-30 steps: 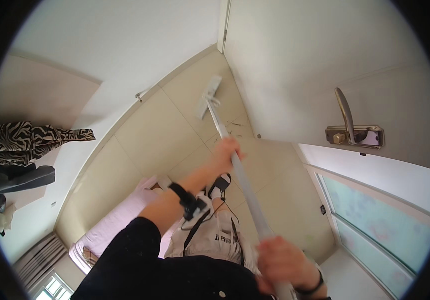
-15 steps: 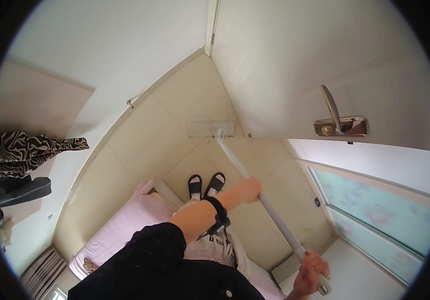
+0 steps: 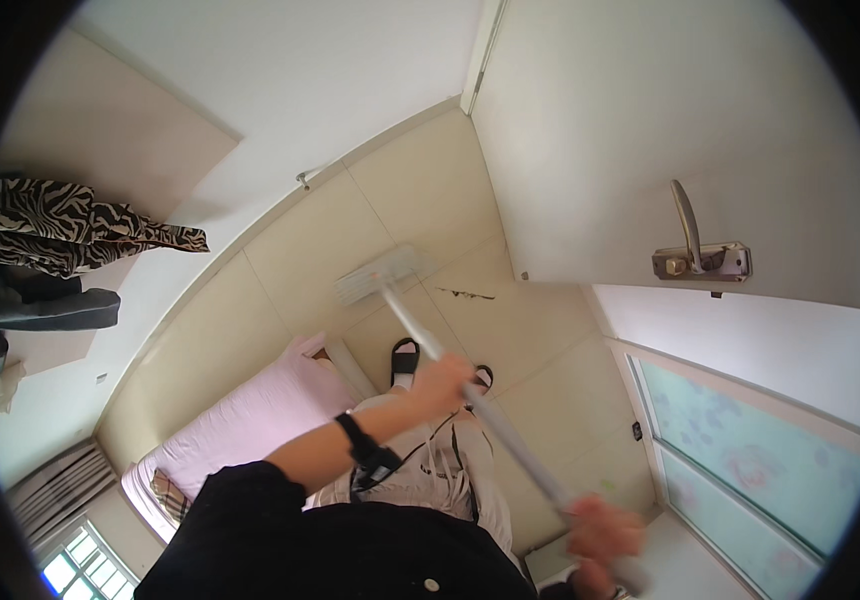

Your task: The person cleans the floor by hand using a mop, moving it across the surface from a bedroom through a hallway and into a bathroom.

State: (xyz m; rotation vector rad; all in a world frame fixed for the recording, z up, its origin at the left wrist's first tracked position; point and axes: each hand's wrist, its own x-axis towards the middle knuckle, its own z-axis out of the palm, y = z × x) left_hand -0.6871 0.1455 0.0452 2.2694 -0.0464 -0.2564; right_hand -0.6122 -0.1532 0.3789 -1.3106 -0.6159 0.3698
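Observation:
I hold a long grey mop pole [image 3: 515,445] with my two hands. My left hand [image 3: 445,385] is closed round its middle, above my sandalled feet. My right hand [image 3: 598,530], blurred, grips the pole near its end at the lower right. The flat pale mop head [image 3: 355,285] lies angled on the tiled floor [image 3: 310,240]. Dark specks [image 3: 465,294] show on the tiles just right of it.
A white door [image 3: 590,140] with a metal handle fills the upper right. A pink-covered bed [image 3: 230,430] is at the lower left. Patterned clothes [image 3: 50,215] hang at the left. A floral glass panel [image 3: 750,460] is on the right, a curtained window at the lower left.
The mop head has moved from beside the door down and left, turning to a slant, which uncovers the dark specks. Both my hands have shifted with the pole.

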